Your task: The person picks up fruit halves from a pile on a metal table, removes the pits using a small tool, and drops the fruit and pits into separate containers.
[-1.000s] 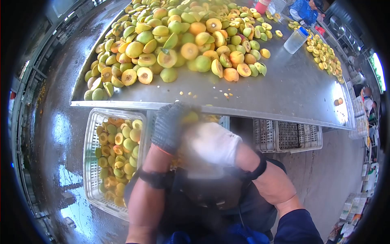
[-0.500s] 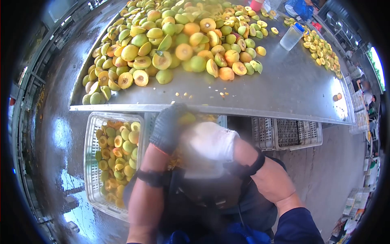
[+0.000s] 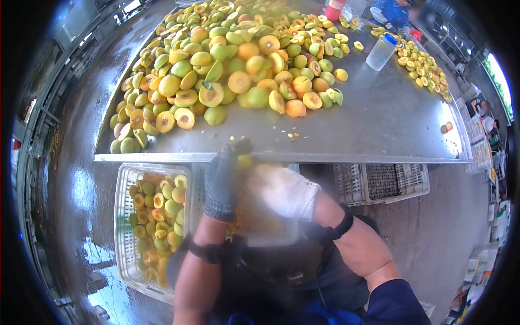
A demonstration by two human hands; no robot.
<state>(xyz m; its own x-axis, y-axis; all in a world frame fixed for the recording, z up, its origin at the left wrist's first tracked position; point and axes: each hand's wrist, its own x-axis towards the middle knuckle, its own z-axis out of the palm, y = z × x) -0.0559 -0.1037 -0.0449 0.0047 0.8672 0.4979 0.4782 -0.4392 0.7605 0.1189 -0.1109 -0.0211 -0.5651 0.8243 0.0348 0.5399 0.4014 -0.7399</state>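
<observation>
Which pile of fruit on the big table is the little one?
The little pile is near the right edge of the table, past the bottle with the blue lid. The big heap spreads over the left and middle.

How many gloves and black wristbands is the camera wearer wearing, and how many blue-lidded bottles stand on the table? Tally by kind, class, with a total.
Grey glove: 1
White glove: 1
Black wristbands, left and right: 2
Blue-lidded bottle: 1
Total: 5
</observation>
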